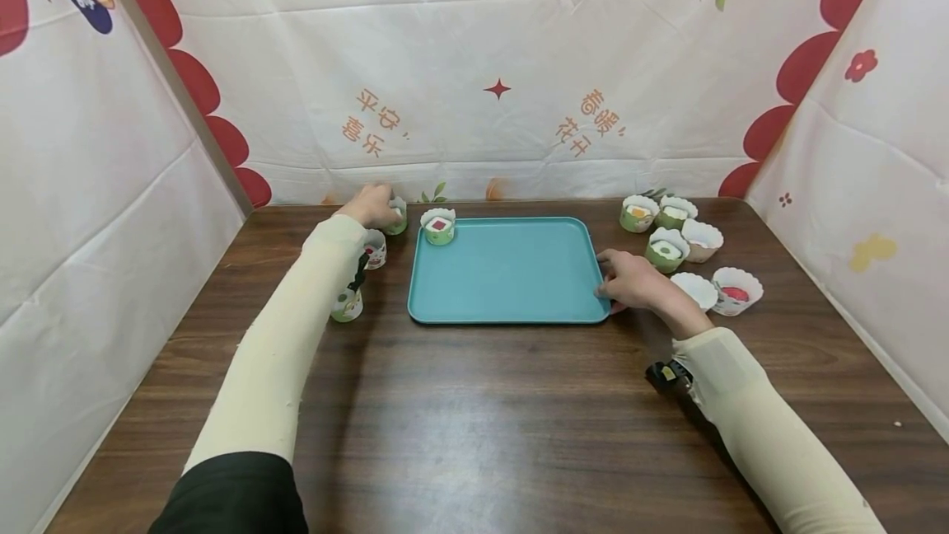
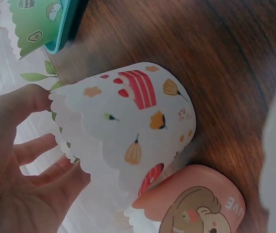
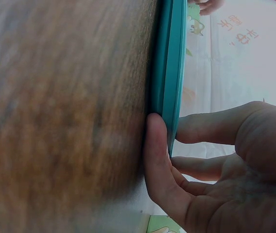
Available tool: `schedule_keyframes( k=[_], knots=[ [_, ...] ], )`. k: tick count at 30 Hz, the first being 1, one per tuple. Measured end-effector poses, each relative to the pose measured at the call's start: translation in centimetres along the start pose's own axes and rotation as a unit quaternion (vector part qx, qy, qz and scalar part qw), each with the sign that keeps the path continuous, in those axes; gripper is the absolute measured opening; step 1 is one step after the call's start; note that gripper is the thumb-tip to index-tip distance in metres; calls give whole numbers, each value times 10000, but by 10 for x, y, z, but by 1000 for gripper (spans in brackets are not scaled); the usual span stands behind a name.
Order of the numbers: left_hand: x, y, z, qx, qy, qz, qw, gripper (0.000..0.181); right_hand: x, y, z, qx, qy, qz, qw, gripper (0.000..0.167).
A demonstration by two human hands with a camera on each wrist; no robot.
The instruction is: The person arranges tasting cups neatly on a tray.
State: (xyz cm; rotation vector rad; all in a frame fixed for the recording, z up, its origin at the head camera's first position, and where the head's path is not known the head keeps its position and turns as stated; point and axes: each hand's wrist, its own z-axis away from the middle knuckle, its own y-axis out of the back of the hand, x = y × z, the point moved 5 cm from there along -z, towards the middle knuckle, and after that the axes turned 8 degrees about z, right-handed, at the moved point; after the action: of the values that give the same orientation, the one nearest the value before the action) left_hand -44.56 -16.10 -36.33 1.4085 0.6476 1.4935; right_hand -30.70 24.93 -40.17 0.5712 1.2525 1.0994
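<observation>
My left hand [image 1: 371, 206] reaches to the back left of the table and grips a green paper baking cup [image 1: 399, 217] near its rim. A white baking cup [image 2: 133, 111] printed with cake slices stands in front of it in the left wrist view and hides most of the green one. My right hand [image 1: 632, 278] pinches the right rim of a teal tray [image 1: 511, 270], fingers above and below the edge in the right wrist view. Another green baking cup [image 1: 439, 227], with a small red-and-white piece inside, stands at the tray's back left corner.
Several baking cups cluster at the right, among them a white one with something red inside [image 1: 736, 292] and a green one [image 1: 666, 250]. Beside the left forearm stands another cup [image 1: 347, 305]. A printed white cloth [image 1: 474, 48] walls the brown wooden table [image 1: 474, 419].
</observation>
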Motion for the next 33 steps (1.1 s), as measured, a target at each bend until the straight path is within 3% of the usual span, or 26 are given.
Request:
schedule_keyframes(
  k=[19, 27, 33],
  knots=[
    [-5, 1, 2, -111, 140, 429, 9989, 61, -1, -2, 1, -26, -24, -5, 10000, 67],
    [0, 14, 1, 419, -483, 803, 9947, 63, -1, -1, 0, -56, -39, -16, 10000, 68],
    [10, 20, 1, 739, -648, 829, 9917, 64, 1, -1, -1, -27, -51, -38, 10000, 66]
  ],
)
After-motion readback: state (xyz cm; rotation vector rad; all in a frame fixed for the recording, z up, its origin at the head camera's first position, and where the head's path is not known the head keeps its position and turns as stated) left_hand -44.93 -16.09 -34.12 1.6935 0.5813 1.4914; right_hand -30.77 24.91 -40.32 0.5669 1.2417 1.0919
